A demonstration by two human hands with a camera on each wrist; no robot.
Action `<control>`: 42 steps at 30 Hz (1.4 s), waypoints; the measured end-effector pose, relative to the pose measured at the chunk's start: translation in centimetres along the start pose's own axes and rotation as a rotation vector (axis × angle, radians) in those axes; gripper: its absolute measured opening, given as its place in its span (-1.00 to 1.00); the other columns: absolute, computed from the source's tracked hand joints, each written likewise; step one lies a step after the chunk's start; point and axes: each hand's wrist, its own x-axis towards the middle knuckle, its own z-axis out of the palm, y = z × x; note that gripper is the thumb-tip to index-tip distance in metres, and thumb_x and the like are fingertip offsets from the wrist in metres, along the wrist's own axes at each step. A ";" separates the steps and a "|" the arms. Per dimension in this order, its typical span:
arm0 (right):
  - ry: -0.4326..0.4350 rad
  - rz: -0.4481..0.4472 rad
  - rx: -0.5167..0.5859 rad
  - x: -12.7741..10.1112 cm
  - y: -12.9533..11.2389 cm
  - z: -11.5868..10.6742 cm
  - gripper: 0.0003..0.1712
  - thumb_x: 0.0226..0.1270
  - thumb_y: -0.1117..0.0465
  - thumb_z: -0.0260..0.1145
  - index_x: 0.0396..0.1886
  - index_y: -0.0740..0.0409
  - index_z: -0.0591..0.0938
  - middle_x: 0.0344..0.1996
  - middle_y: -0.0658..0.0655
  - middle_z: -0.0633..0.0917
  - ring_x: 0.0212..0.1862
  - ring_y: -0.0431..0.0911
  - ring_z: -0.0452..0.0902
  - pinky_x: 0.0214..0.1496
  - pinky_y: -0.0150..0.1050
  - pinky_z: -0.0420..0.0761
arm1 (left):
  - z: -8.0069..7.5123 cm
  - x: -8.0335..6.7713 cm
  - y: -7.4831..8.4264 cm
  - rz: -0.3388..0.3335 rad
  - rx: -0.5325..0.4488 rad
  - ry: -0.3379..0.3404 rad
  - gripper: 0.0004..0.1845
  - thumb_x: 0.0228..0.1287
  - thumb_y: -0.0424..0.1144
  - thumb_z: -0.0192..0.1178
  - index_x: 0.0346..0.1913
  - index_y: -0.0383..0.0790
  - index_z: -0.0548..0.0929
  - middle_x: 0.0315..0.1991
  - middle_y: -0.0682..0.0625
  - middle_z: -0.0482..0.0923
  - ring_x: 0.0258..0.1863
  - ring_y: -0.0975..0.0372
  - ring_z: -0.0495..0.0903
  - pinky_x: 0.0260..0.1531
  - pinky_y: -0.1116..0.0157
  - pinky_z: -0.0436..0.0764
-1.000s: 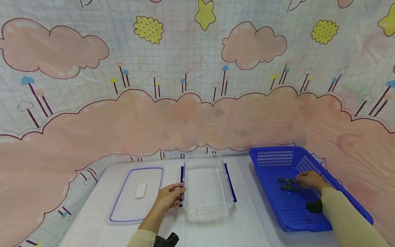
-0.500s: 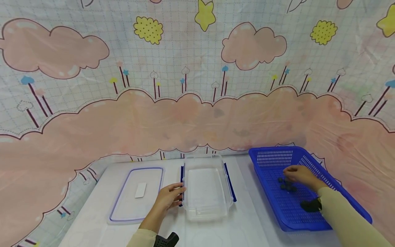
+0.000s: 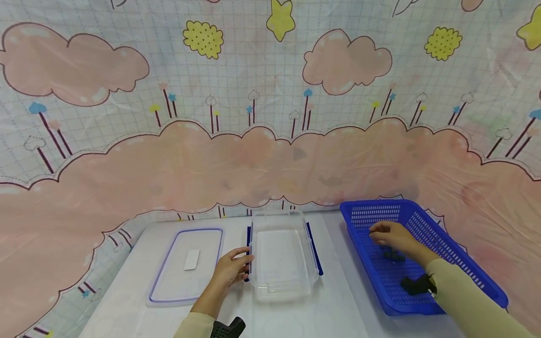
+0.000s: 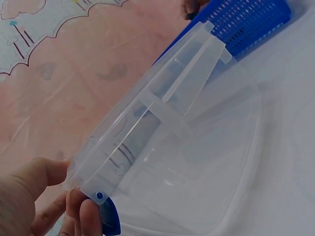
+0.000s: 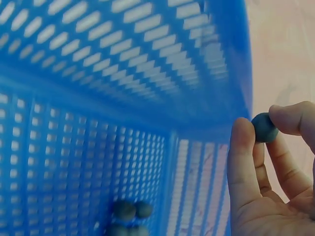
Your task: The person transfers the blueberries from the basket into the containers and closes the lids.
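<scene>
From your head view the small thing in your right hand (image 3: 390,236) cannot be made out, since the back of the hand covers it; only the right-wrist view shows it, a small dark blue-grey ball (image 5: 264,127) pinched between thumb and fingertip, the other fingers loosely curved and gripping nothing. That hand is raised above the floor of the blue slotted basket (image 3: 460,263), toward its far left wall, and a few more dark balls (image 3: 392,255) lie together on the basket floor just below it; how many there are cannot be told, as they blur into one clump and are cut off at the bottom edge of the wrist view. The basket's near right corner is hidden behind your sleeve. Left of the basket stands the clear plastic container (image 3: 282,257), its walls hard to trace against the white table. Your left hand (image 3: 231,271) rests at the container's left long side, thumb and fingertips lightly curled against the rim and the blue latch flap (image 4: 109,220) there; whether they truly grip it cannot be told. Farther left of the container lies its clear lid (image 3: 186,263), flat, with a white label (image 3: 192,259) whose writing is too small to read. No brand shows anywhere.
</scene>
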 end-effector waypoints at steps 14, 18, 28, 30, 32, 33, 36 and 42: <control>0.003 -0.046 0.123 0.9 -2.1 2.4 -0.59 0.35 0.26 0.32 0.03 0.50 0.53 -0.15 0.26 0.66 -0.14 -0.02 0.67 -0.07 -0.18 0.69 | 0.1 0.2 -0.2 -0.009 -0.012 0.006 -0.53 0.26 -0.26 0.30 0.21 -0.33 0.56 -0.29 -0.06 0.61 -0.47 0.27 0.55 -0.48 0.38 0.62; -0.004 -0.044 0.139 1.3 -2.7 2.8 -0.58 0.35 0.24 0.32 0.04 0.50 0.53 -0.13 0.31 0.66 -0.12 0.00 0.67 -0.08 -0.22 0.69 | 0.0 0.4 -0.1 -0.009 -0.004 0.003 -0.53 0.27 -0.24 0.30 0.21 -0.31 0.56 -0.30 -0.06 0.61 -0.47 0.27 0.54 -0.48 0.38 0.63; -0.020 -0.018 0.151 2.6 -3.7 3.8 -0.62 0.38 0.25 0.29 0.04 0.47 0.55 -0.07 0.36 0.65 -0.03 0.14 0.64 -0.04 -0.20 0.68 | 0.1 0.7 -0.2 -0.003 -0.027 0.000 -0.54 0.25 -0.26 0.31 0.19 -0.33 0.57 -0.38 -0.01 0.57 -0.52 0.30 0.52 -0.55 0.41 0.58; -0.021 -0.005 0.150 2.8 -3.8 3.8 -0.63 0.38 0.26 0.28 0.04 0.47 0.54 -0.05 0.39 0.64 -0.02 0.15 0.64 -0.02 -0.17 0.68 | 0.1 0.7 -0.3 -0.002 -0.034 0.000 -0.54 0.24 -0.26 0.31 0.19 -0.33 0.57 -0.39 -0.01 0.57 -0.53 0.31 0.52 -0.55 0.41 0.57; -0.030 0.004 0.137 2.9 -4.0 3.8 -0.63 0.39 0.25 0.28 0.04 0.46 0.55 -0.04 0.40 0.63 -0.02 0.16 0.63 -0.01 -0.15 0.67 | 0.2 0.7 -0.3 -0.006 -0.040 0.003 -0.54 0.23 -0.26 0.32 0.19 -0.33 0.57 -0.39 -0.01 0.57 -0.53 0.31 0.52 -0.55 0.42 0.57; -0.037 0.007 0.132 3.1 -4.1 3.7 -0.62 0.38 0.24 0.28 0.05 0.45 0.55 -0.03 0.39 0.63 -0.02 0.14 0.63 0.00 -0.14 0.67 | 0.3 0.7 -0.3 -0.007 -0.043 0.004 -0.53 0.23 -0.26 0.32 0.19 -0.32 0.58 -0.39 0.00 0.57 -0.53 0.31 0.52 -0.55 0.42 0.57; -0.051 0.008 0.089 3.5 -4.6 3.6 -0.62 0.37 0.20 0.31 0.05 0.39 0.57 -0.05 0.31 0.65 -0.06 0.05 0.63 0.03 -0.12 0.65 | 0.5 0.7 -0.3 -0.013 -0.044 0.007 -0.53 0.23 -0.24 0.32 0.19 -0.31 0.57 -0.37 -0.01 0.58 -0.52 0.31 0.52 -0.55 0.42 0.57; -0.089 -0.003 0.053 4.7 -6.0 3.7 -0.60 0.36 0.15 0.32 0.06 0.32 0.57 -0.08 0.22 0.65 -0.09 -0.05 0.63 0.08 -0.09 0.63 | 0.6 0.6 -0.1 -0.021 -0.021 0.024 -0.53 0.26 -0.22 0.30 0.21 -0.27 0.57 -0.29 -0.05 0.60 -0.49 0.29 0.52 -0.53 0.41 0.57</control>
